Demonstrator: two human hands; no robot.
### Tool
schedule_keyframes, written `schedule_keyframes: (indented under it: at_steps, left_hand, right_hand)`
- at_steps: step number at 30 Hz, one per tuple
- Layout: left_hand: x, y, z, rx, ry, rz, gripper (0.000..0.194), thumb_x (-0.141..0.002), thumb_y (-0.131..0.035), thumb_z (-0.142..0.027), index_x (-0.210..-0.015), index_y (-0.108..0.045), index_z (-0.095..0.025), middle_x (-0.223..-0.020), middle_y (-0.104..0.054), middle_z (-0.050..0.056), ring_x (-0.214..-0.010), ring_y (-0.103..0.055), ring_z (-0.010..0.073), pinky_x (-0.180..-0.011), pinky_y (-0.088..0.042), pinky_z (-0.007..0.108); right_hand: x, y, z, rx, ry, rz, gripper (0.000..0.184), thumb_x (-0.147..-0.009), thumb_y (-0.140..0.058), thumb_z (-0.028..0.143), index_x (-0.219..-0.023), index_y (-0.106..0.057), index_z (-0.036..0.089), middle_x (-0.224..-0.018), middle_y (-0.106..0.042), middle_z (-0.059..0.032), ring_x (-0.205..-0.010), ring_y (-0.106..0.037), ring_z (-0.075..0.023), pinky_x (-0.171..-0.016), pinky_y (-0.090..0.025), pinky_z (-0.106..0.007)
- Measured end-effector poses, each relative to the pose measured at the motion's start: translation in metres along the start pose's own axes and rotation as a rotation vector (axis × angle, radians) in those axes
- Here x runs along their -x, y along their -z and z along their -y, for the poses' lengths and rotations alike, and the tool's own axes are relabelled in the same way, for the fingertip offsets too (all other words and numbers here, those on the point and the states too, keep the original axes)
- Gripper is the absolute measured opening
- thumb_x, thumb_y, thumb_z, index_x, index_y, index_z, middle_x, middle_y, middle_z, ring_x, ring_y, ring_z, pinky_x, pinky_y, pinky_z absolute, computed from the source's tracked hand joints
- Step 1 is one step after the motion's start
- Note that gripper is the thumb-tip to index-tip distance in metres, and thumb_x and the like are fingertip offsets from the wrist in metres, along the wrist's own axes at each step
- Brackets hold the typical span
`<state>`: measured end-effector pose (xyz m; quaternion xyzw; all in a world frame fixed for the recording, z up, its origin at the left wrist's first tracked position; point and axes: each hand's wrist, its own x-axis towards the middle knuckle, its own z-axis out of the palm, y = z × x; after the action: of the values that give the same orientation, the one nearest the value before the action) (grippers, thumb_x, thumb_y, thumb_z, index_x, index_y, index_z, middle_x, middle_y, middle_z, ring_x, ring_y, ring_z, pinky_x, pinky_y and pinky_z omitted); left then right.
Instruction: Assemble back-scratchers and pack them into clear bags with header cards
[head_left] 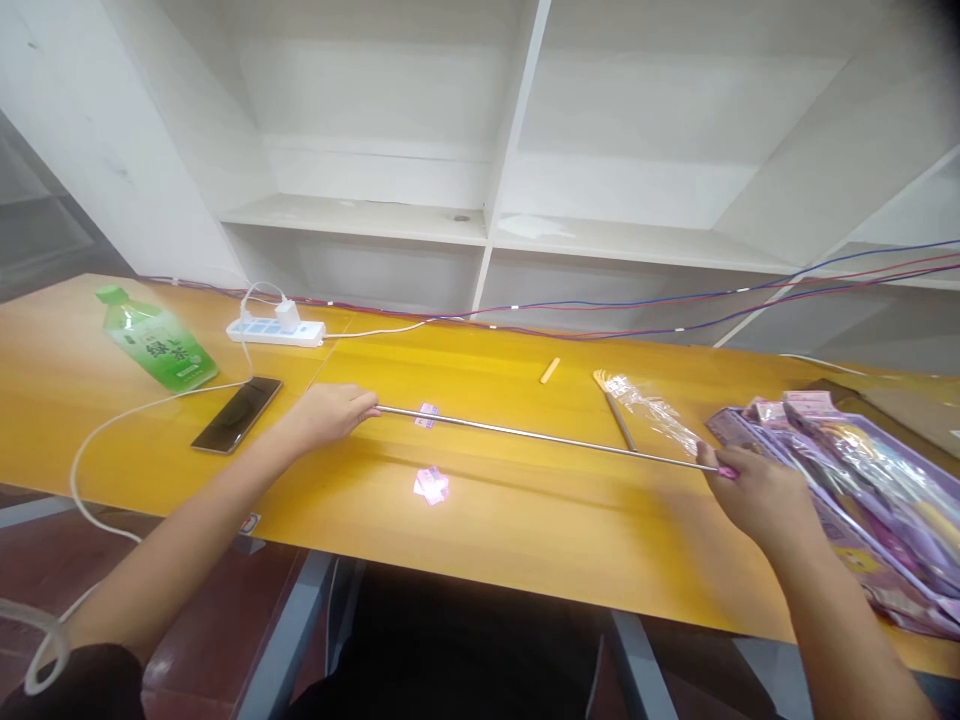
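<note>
A long thin metal rod (525,432) spans the gap between my hands, raised over the yellow table (510,550). My left hand (337,412) is closed on its left end. At the other end, my right hand (757,490) grips the rod where a bit of pink shows between the fingers. Behind the rod, close to my right hand, lie a small claw-ended stick (619,415) and a crumpled clear plastic wrapper (660,410). Small pink cards (431,486) lie in a loose pile in front of the rod, and another pink card (427,415) lies partly behind it.
A purple box (832,530) of plastic-wrapped goods stands at the right. To the left are a green bottle (161,345), a phone (237,415) and a power strip (274,331) with a white cable. A short yellow stick (550,371) lies near the back, before white shelves (375,215).
</note>
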<state>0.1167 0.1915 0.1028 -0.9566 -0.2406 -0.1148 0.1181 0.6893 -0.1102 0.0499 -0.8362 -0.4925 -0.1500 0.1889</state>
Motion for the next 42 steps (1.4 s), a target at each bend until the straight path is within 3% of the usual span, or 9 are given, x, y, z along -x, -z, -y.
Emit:
schedule_keyframes:
  at_steps: [3, 5, 8, 11, 14, 19, 27, 34, 42]
  left_hand:
    - [-0.011, 0.001, 0.001, -0.019, 0.031, -0.023, 0.038, -0.110, -0.041, -0.043, -0.088, -0.062, -0.020, -0.081, -0.070, 0.006, -0.072, -0.063, 0.0183, -0.059, -0.032, 0.027]
    - [-0.029, 0.004, -0.013, -0.046, 0.036, -0.006, 0.038, -0.110, -0.041, -0.042, -0.088, -0.062, -0.020, -0.080, -0.070, 0.007, -0.071, -0.064, 0.0188, -0.059, -0.032, 0.027]
    - [-0.071, 0.007, -0.059, -0.038, -0.001, 0.051, 0.037, -0.110, -0.040, -0.045, -0.092, -0.062, -0.020, -0.081, -0.072, 0.007, -0.069, -0.064, 0.0194, -0.059, -0.034, 0.027]
    - [-0.111, 0.003, -0.104, -0.018, -0.008, 0.053, 0.041, -0.112, -0.032, -0.045, -0.105, -0.063, -0.020, -0.087, -0.074, 0.011, -0.068, -0.066, 0.0213, -0.060, -0.037, 0.030]
    - [-0.127, -0.008, -0.117, 0.006, -0.021, 0.072, 0.044, -0.112, -0.029, -0.047, -0.109, -0.063, -0.019, -0.089, -0.075, 0.012, -0.069, -0.069, 0.0229, -0.061, -0.039, 0.030]
    - [-0.115, -0.028, -0.105, 0.027, 0.010, 0.106, 0.045, -0.111, -0.030, -0.050, -0.107, -0.062, -0.020, -0.086, -0.075, 0.011, -0.065, -0.068, 0.0208, -0.062, -0.041, 0.030]
    - [-0.111, -0.033, -0.117, -0.005, 0.023, 0.141, 0.043, -0.111, -0.033, -0.050, -0.109, -0.065, -0.020, -0.085, -0.075, 0.010, -0.067, -0.069, 0.0222, -0.060, -0.039, 0.030]
    - [-0.100, -0.054, -0.111, 0.103, -0.002, 0.102, 0.039, -0.110, -0.038, -0.052, -0.111, -0.066, -0.025, -0.091, -0.076, 0.005, -0.070, -0.068, 0.0169, -0.063, -0.039, 0.026]
    - [-0.098, -0.055, -0.115, 0.150, -0.012, 0.128, 0.029, -0.110, -0.043, -0.041, -0.107, -0.065, -0.022, -0.095, -0.074, 0.006, -0.082, -0.070, 0.0193, -0.066, -0.041, 0.029]
  right_hand:
    - [-0.021, -0.003, 0.011, 0.063, -0.094, 0.021, 0.045, -0.092, -0.050, 0.048, -0.053, -0.043, 0.027, -0.057, -0.054, -0.0097, -0.056, -0.051, -0.0244, -0.060, -0.036, -0.038]
    - [-0.038, -0.005, 0.042, 0.109, -0.079, 0.023, 0.042, -0.093, -0.051, 0.044, -0.056, -0.054, 0.025, -0.061, -0.060, -0.0106, -0.060, -0.054, -0.0241, -0.061, -0.036, -0.036]
    - [-0.056, -0.014, 0.130, 0.106, 0.101, 0.087, 0.028, -0.092, -0.054, 0.027, -0.071, -0.071, 0.021, -0.074, -0.072, -0.0110, -0.069, -0.062, -0.0222, -0.064, -0.037, -0.031]
    - [-0.062, -0.029, 0.228, 0.081, 0.253, 0.153, 0.026, -0.091, -0.051, 0.013, -0.087, -0.076, 0.016, -0.089, -0.077, -0.0134, -0.077, -0.067, -0.0217, -0.065, -0.037, -0.029]
    - [-0.059, -0.043, 0.282, 0.045, 0.281, 0.224, 0.030, -0.097, -0.047, 0.013, -0.095, -0.077, 0.016, -0.095, -0.077, -0.0131, -0.079, -0.069, -0.0214, -0.064, -0.036, -0.029]
    - [-0.049, -0.050, 0.289, 0.046, 0.275, 0.323, 0.030, -0.103, -0.046, 0.016, -0.103, -0.076, 0.016, -0.099, -0.076, -0.0154, -0.080, -0.070, -0.0221, -0.066, -0.038, -0.029]
    - [-0.041, -0.059, 0.288, 0.035, 0.280, 0.357, 0.030, -0.102, -0.047, 0.020, -0.102, -0.076, 0.018, -0.101, -0.075, -0.0123, -0.078, -0.067, -0.0205, -0.063, -0.034, -0.029]
    - [-0.028, -0.072, 0.284, -0.045, 0.333, 0.349, 0.027, -0.102, -0.050, 0.029, -0.100, -0.076, 0.021, -0.101, -0.074, -0.0094, -0.084, -0.065, -0.0201, -0.064, -0.032, -0.028]
    - [-0.026, -0.077, 0.282, -0.056, 0.354, 0.385, 0.025, -0.101, -0.052, 0.029, -0.096, -0.075, 0.021, -0.099, -0.075, -0.0092, -0.086, -0.065, -0.0207, -0.065, -0.033, -0.029]
